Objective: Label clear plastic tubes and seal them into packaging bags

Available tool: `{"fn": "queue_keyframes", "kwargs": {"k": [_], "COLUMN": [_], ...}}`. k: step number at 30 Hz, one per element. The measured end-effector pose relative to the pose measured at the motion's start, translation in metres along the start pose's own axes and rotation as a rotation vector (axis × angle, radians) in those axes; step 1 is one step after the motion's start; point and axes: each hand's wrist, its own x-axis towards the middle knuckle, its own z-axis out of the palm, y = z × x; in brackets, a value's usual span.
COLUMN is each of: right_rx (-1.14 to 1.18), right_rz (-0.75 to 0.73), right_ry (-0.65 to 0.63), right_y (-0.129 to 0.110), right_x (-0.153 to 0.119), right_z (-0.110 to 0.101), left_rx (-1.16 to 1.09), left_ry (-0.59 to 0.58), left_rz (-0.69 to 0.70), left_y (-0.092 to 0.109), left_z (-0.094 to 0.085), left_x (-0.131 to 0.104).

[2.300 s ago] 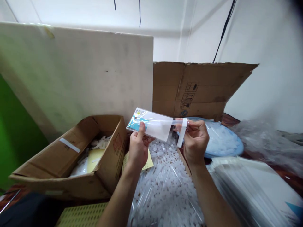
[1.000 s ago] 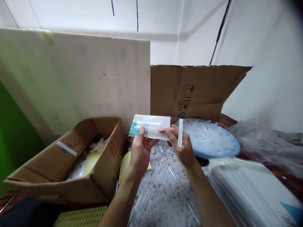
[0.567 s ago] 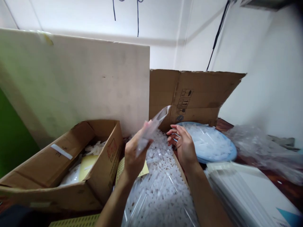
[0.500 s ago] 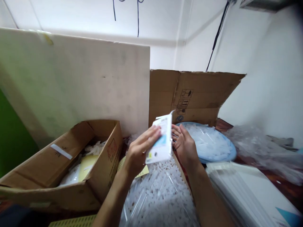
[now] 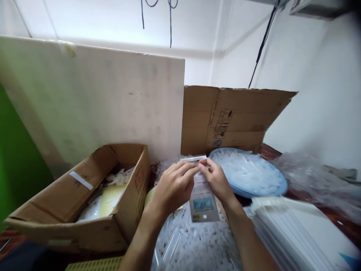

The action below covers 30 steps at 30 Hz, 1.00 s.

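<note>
My left hand [image 5: 175,181] and my right hand [image 5: 216,180] meet at the upper end of a flat printed packet [image 5: 204,206], both with fingers closed on it. The packet hangs with its face toward me: pale grey-white, with a blue picture, a small yellow mark and a light round spot near its lower edge. A white strip or flap [image 5: 194,158] shows above my fingertips. Below the packet lies a carton of many small whitish pieces [image 5: 194,244], with clear plastic film and tubes on top.
An open cardboard box [image 5: 124,222] with yellow and white items stands left. On the right are a blue basin [image 5: 283,184] of translucent pieces, a stack of white packets [image 5: 304,226] and crumpled clear plastic [image 5: 307,180]. A cardboard sheet [image 5: 239,116] and white panel [image 5: 113,105] rise behind.
The packet has turned from tilted to hanging upright, facing me, and sits lower. My right hand, earlier apart beside it, now grips its top edge with my left hand.
</note>
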Motion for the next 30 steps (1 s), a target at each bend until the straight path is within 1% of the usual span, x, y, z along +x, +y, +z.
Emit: {"fn": "queue_keyframes", "kwargs": {"k": [4, 7, 11, 16, 19, 24, 27, 30], "right_rx": [-0.162, -0.244, -0.339, -0.444, -0.446, -0.369, -0.296, -0.229], "right_rz": [-0.117, -0.19, -0.227, -0.25, -0.243, -0.266, -0.269, -0.225], "right_ry": [-0.157, -0.204, -0.224, -0.246, -0.266, -0.266, -0.283, -0.289], "right_y": [-0.01, -0.016, -0.017, -0.015, -0.015, -0.018, -0.021, -0.025], "right_x": [-0.007, -0.011, -0.012, -0.012, -0.013, -0.013, -0.014, -0.014], "right_z": [0.011, 0.014, 0.015, 0.016, 0.017, 0.016, 0.015, 0.011], "left_rx": [0.016, -0.023, -0.09, -0.009, -0.001, -0.149, -0.286, -0.466], "left_ry": [0.0, 0.029, 0.077, 0.036, 0.045, 0.119, 0.165, 0.229], "left_rz": [-0.188, -0.263, -0.293, -0.26, -0.279, -0.391, -0.496, -0.659], "left_y": [0.002, 0.001, 0.001, 0.001, 0.0, 0.0, 0.001, 0.001], "left_z": [0.003, 0.007, 0.008, 0.006, 0.007, 0.004, -0.002, -0.01], "left_x": [0.002, 0.001, 0.0, -0.002, -0.003, 0.001, 0.004, 0.006]}}
